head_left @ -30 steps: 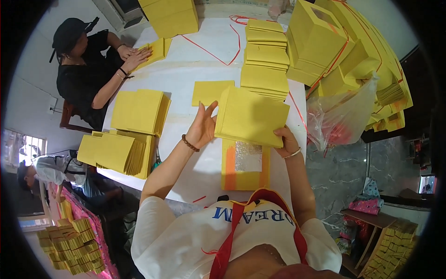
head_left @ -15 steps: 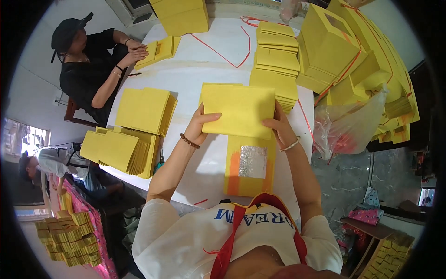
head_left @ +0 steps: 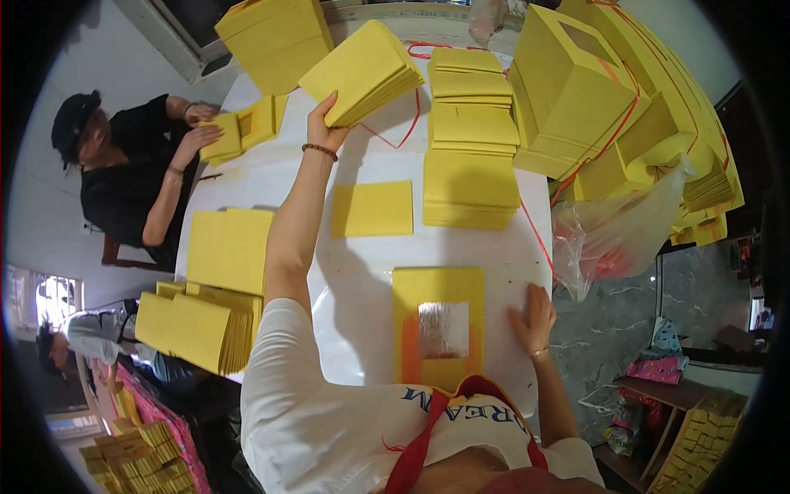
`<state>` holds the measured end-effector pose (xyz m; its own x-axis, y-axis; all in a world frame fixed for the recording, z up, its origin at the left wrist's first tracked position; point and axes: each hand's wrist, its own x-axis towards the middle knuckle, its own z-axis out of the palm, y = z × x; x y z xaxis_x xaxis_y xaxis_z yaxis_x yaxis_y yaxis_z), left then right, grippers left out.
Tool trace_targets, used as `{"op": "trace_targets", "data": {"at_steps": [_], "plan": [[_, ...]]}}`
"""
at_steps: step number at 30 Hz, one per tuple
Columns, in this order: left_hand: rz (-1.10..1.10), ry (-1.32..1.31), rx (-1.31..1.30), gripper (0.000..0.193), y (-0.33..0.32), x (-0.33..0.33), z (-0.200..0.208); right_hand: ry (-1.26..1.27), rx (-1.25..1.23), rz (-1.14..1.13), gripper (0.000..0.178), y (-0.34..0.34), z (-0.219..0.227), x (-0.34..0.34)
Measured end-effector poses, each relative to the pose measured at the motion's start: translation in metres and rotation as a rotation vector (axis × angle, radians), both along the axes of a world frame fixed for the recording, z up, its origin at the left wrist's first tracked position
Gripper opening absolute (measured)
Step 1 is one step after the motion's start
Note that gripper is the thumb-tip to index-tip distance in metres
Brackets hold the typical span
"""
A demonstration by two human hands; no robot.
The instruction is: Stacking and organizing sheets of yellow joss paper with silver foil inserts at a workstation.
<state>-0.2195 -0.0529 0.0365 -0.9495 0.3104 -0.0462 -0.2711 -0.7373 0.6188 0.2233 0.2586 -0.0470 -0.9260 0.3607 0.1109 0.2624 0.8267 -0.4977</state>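
My left hand [head_left: 326, 123] is stretched out over the far side of the table and grips a thick stack of folded yellow paper [head_left: 362, 72] by its near edge, the layers fanning at the right. My right hand [head_left: 533, 319] lies on the white tabletop near its right edge, fingers apart and nothing in it. Between my arms, close to my body, is a yellow joss paper stack [head_left: 440, 284] with a silver foil square and an orange band. Beyond it a smaller flat yellow piece [head_left: 372, 209] lies by itself.
Folded yellow stacks [head_left: 471, 185] form a row at right centre. Tall yellow bundles [head_left: 568, 90] tied with red strap and a clear plastic bag [head_left: 605, 239] stand farther right. More stacks [head_left: 193, 329] lie at left. A co-worker [head_left: 123, 156] in black handles yellow paper across the table.
Both hands held the yellow stack over the middle; now my left hand alone has carried it away to the far left. My right hand has let go and moved down onto the tabletop.
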Motion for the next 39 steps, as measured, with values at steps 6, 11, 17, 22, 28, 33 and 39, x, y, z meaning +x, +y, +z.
{"op": "trace_targets", "data": {"at_steps": [6,11,17,22,28,33,39], "plan": [[-0.007,-0.003,0.037,0.031,0.043,-0.09,-0.038,-0.107,0.192,0.052,0.062,-0.016,0.001,0.001],[0.013,-0.077,-0.004,0.031,0.064,-0.126,-0.064,-0.193,0.159,0.055,0.065,-0.016,0.005,-0.004],[-0.258,-0.198,-0.531,0.037,0.071,-0.178,-0.052,-0.191,0.211,0.07,0.067,-0.012,0.006,-0.003],[-0.163,-0.192,-0.75,0.041,0.075,-0.224,-0.077,-0.166,0.224,0.085,0.067,-0.012,0.002,0.001],[0.206,0.031,-0.919,0.043,0.036,-0.263,-0.101,-0.128,0.189,0.118,0.066,-0.017,0.002,-0.003],[0.071,-0.082,-0.681,0.045,0.083,-0.225,-0.09,-0.214,0.164,0.055,0.067,-0.012,0.007,-0.006],[0.267,0.037,-0.912,0.072,0.048,-0.205,-0.051,-0.173,0.121,0.071,0.067,-0.014,0.013,-0.009]]}}
